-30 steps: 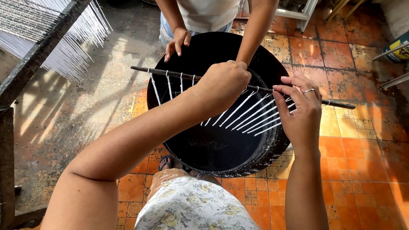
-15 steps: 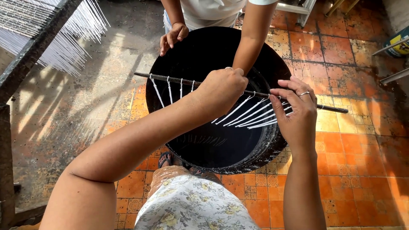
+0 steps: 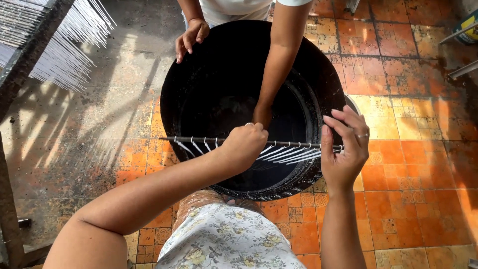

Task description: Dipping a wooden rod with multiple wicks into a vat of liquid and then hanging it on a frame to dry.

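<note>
The thin rod [image 3: 209, 141] with white strings [image 3: 289, 153] is lying sideways across the big black tub [image 3: 174, 99], and the left hand [image 3: 244, 145] is gripping its middle while the right hand [image 3: 343, 149] is pinching its right end.

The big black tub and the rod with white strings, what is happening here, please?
A person holds a thin dark rod level across a large black tub on an orange tiled floor. White strands hang from the rod into the tub. The left hand grips the rod near its middle; the right hand pinches it at the tub's right rim. Opposite, another person rests one hand on the far rim and reaches the other arm down inside.
</note>
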